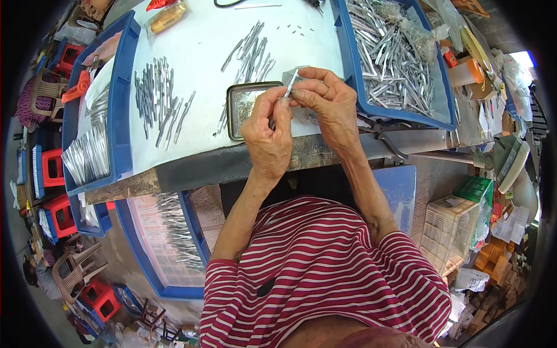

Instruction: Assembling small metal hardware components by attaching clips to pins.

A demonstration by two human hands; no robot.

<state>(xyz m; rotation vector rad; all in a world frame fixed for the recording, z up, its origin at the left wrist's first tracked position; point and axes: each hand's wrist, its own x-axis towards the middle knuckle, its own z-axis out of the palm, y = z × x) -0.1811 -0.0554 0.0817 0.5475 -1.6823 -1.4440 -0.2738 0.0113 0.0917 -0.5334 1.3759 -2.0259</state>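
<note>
Above the near edge of the white-topped table, both my hands pinch one slim silvery metal piece [292,83], tilted with its upper end away from me. My left hand [268,126] closes its thumb and fingers on the lower part. My right hand [329,103] grips it from the right with thumb and fingertips. Fingers cover much of the piece, so its exact kind does not show. Beneath and beside my left hand lies a dark-rimmed tray [232,119] with tiny metal bits in it. A loose bunch of similar slim metal pieces [253,61] lies just beyond the tray.
A blue bin [348,69] heaped with metal pieces stands at the right, pliers [390,142] near its front corner. More pieces [155,93] lie in rows at the left, beside another blue bin [122,116]. Below the table is a blue crate [194,232].
</note>
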